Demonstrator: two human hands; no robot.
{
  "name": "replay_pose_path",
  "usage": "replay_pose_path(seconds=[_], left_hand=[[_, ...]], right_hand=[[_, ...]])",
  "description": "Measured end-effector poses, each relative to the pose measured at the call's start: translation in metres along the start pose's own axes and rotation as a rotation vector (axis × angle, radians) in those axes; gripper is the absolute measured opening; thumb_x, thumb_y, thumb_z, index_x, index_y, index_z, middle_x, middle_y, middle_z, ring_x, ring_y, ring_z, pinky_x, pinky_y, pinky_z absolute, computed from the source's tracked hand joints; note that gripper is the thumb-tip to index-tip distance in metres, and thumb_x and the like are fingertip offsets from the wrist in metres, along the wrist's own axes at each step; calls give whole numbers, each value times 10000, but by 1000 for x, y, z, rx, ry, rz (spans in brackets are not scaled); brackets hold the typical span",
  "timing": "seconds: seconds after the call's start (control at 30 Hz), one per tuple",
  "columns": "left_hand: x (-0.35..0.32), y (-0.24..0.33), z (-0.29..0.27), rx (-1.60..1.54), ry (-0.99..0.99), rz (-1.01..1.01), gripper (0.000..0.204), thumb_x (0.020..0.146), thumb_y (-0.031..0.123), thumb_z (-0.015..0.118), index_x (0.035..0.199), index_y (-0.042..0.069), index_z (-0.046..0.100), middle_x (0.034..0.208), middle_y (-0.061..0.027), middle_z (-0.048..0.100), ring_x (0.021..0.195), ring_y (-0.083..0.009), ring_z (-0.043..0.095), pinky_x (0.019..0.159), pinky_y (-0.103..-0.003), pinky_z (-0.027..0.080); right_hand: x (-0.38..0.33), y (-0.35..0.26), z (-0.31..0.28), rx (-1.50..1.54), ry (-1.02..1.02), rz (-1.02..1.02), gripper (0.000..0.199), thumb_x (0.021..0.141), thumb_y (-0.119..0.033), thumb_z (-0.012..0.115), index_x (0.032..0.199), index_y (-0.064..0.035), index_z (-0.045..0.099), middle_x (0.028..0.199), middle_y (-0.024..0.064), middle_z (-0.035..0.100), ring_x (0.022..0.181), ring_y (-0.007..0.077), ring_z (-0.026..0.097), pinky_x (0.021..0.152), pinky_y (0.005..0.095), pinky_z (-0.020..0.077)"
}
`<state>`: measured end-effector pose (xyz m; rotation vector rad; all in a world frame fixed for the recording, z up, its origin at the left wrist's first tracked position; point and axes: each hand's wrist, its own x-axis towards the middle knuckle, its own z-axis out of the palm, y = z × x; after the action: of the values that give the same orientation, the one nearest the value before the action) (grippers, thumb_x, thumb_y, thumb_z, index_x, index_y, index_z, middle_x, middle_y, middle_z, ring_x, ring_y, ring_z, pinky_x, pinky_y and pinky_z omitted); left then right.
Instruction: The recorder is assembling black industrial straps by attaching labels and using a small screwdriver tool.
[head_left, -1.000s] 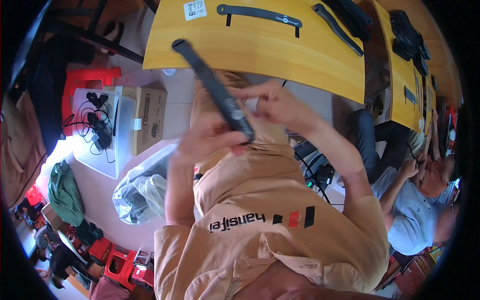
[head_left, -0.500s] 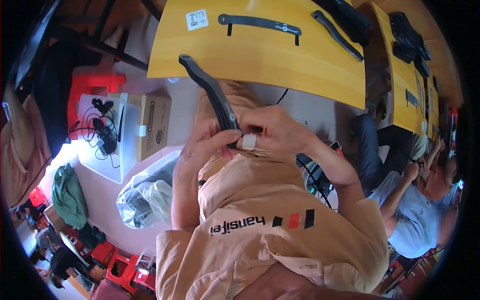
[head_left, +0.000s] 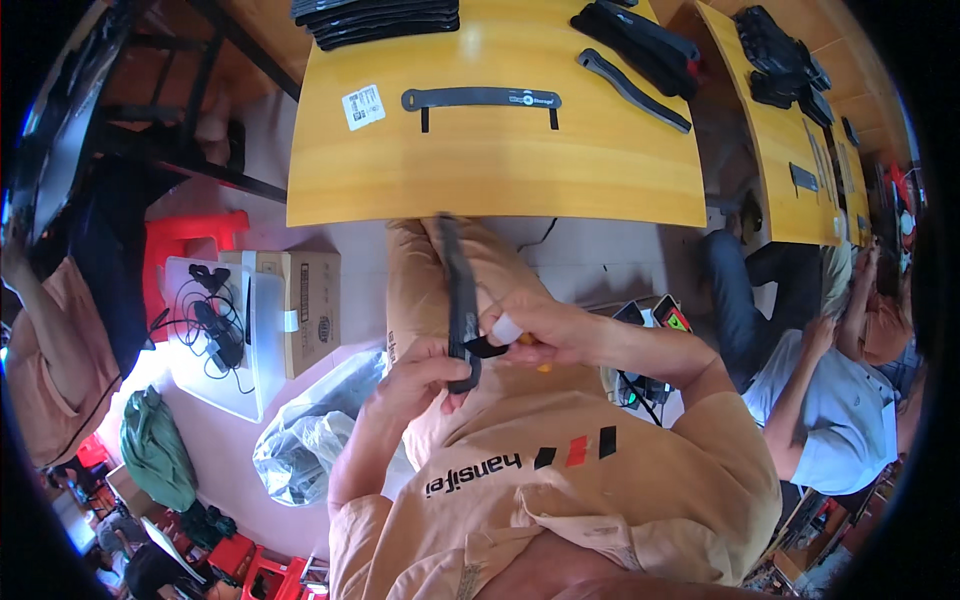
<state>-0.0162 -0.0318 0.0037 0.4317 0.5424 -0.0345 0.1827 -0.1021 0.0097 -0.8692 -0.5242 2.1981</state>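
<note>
My left hand (head_left: 420, 375) grips the lower end of a long black strap (head_left: 460, 290) held over my lap, its far end pointing at the yellow table (head_left: 500, 170). My right hand (head_left: 535, 328) pinches the strap's side near the same end, with a small white piece and something orange between its fingers. A second black strap with two short tabs (head_left: 480, 99) lies flat on the table beyond. I wear a tan shirt and tan trousers.
Stacks of black straps (head_left: 375, 15) and more black parts (head_left: 640, 45) lie at the table's far edge. A cardboard box (head_left: 310, 310), a white bin with cables (head_left: 215, 330) and a plastic bag (head_left: 300, 440) sit at my left. Another person (head_left: 830, 400) sits at my right.
The strap has swung from a slant toward the upper left to nearly straight ahead and come lower. Both hands dropped closer to my lap with it.
</note>
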Motion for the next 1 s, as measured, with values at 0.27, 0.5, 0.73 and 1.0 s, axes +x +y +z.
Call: replay_pose_path(seconds=[0.27, 0.5, 0.73, 1.0], left_hand=[[-89, -19, -89, 321, -249, 78, 150, 748, 59, 563, 668, -65, 588, 568, -109, 531, 441, -149, 488, 403, -264, 368], [-171, -8, -116, 478, 230, -129, 285, 734, 177, 605, 684, -101, 570, 545, -82, 524, 405, -121, 462, 364, -251, 329], [-184, 19, -116, 532, 268, 468, 464, 811, 366, 535, 973, -69, 531, 624, -132, 515, 463, -155, 473, 421, -260, 359], [-19, 90, -55, 439, 460, 587, 229, 837, 122, 554, 1023, -10, 534, 681, 2, 505, 510, -32, 393, 447, -174, 334]], right_hand=[[-93, -30, -29, 464, 269, -553, 219, 845, -256, 462, 815, -61, 558, 377, -7, 329, 281, 73, 252, 290, 209, 210], [-142, -39, -41, 489, 550, -740, 215, 860, -274, 463, 840, -80, 552, 378, -38, 295, 263, 61, 254, 270, 209, 211], [-146, -53, -37, 171, 120, -616, 181, 705, -96, 575, 636, 48, 490, 382, 69, 378, 250, 121, 371, 242, 227, 263], [-123, -68, -16, -844, 324, -300, 228, 683, -141, 569, 561, -6, 431, 454, 49, 438, 383, 97, 433, 389, 237, 289]])
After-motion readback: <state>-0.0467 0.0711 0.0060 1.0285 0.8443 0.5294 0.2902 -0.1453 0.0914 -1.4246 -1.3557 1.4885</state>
